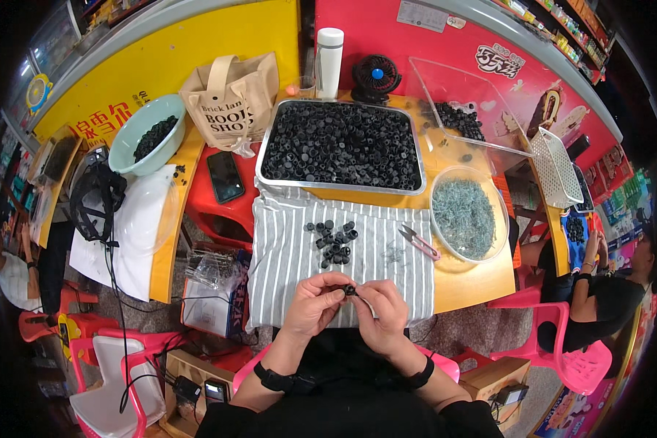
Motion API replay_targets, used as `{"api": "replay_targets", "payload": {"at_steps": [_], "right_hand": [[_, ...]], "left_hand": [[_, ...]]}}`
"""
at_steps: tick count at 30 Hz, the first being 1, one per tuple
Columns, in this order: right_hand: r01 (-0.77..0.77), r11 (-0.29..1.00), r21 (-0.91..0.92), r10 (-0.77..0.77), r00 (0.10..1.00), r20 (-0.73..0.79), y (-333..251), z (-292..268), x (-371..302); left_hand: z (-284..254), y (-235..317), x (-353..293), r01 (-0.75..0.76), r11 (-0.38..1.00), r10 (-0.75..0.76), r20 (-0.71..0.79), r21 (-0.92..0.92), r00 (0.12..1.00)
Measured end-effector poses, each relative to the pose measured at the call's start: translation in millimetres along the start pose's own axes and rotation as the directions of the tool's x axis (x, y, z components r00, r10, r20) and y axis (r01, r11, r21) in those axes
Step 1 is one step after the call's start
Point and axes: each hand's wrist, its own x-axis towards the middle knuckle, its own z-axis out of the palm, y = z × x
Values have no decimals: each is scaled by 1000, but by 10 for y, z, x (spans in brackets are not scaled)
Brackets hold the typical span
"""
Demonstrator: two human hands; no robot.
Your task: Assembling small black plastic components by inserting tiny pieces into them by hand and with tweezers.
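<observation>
Near the front edge of a striped grey-and-white cloth (277,252), my left hand (314,305) and my right hand (382,312) meet fingertip to fingertip. Between them they pinch a small black plastic part (350,290), partly covered by the fingers. Just beyond my hands lies a loose group of black round caps (334,244). To its right are a few thin clear pieces (395,255) and a pair of thread snips (420,243) with pinkish handles.
Behind the cloth stands a metal tray (341,187) heaped with black caps. A round clear tub (434,219) of thin clear pieces is at right. A phone (225,177) lies left on a red stool. Further left are a green basin (128,159) and a tote bag (259,80). Another person (598,303) sits far right.
</observation>
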Motion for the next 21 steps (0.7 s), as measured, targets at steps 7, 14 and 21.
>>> {"api": "replay_targets", "payload": {"at_steps": [7,14,21], "right_hand": [[8,999,-36,-10,999,-41,-19,45,-23],[-9,1000,26,11,997,-80,-9,67,-54],[5,1000,18,-3,996,-88,-32,50,-27]], "left_hand": [[-9,-7,7,-11,1000,11,12,-16,1000],[15,15,-1,7,999,-7,11,-32,1000],[5,11,0,10,999,-11,-5,-39,1000]]}}
